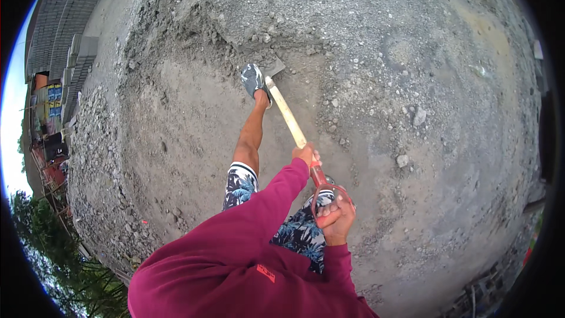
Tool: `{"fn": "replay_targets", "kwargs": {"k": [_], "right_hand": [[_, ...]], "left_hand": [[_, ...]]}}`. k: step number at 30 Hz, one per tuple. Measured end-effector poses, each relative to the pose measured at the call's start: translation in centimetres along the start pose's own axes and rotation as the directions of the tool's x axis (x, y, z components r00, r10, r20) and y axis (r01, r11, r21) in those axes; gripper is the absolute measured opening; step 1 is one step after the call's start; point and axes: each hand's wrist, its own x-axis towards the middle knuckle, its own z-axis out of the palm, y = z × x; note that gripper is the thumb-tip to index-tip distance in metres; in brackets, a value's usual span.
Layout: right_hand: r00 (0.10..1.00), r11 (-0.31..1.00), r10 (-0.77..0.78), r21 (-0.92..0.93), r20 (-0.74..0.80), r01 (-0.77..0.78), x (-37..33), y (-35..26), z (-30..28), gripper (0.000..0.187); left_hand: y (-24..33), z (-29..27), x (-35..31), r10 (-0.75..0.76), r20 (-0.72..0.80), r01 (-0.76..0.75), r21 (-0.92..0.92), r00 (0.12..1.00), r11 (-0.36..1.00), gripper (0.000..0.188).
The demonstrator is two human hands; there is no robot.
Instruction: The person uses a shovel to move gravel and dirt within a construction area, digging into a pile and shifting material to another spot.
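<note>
A shovel with a pale wooden shaft (286,112) slants away from me. Its metal blade (275,68) sits against the loose grey gravel, with the edge partly hidden in the dirt. My left hand (306,154) wraps round the lower shaft just above the red grip section. At the near end, my right hand (337,218) is closed on the red D-shaped handle (325,188). My left foot in a dark patterned shoe (252,79) is stretched forward, right beside the blade.
A dug bank of gravelly soil (194,23) rises beyond the blade. Loose stones (419,116) lie to the right. Stacked grey blocks (79,62) stand at the far left, with a stall (50,97) and trees (44,229) past them.
</note>
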Motion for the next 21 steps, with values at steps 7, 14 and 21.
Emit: {"fn": "replay_targets", "kwargs": {"k": [7,14,21], "right_hand": [[0.988,0.987,-0.146,-0.057,0.052,0.149,0.7,-0.5,6.6,0.044],[0.985,0.957,-0.17,-0.243,-0.027,0.159,8.6,-0.3,-3.8,0.024],[0.896,0.896,-0.25,-0.439,-0.367,0.07,21.3,2.9,-15.9,0.007]], "left_hand": [[7.0,0.1,0.8,-0.155,0.038,0.157,-0.064,0.987,0.986,0.019],[-0.7,-0.2,6.8,-0.088,0.309,0.124,-0.1,0.947,0.987,0.033],[3.2,-5.3,14.6,-0.322,0.317,0.177,0.411,0.892,0.894,0.067]]}}
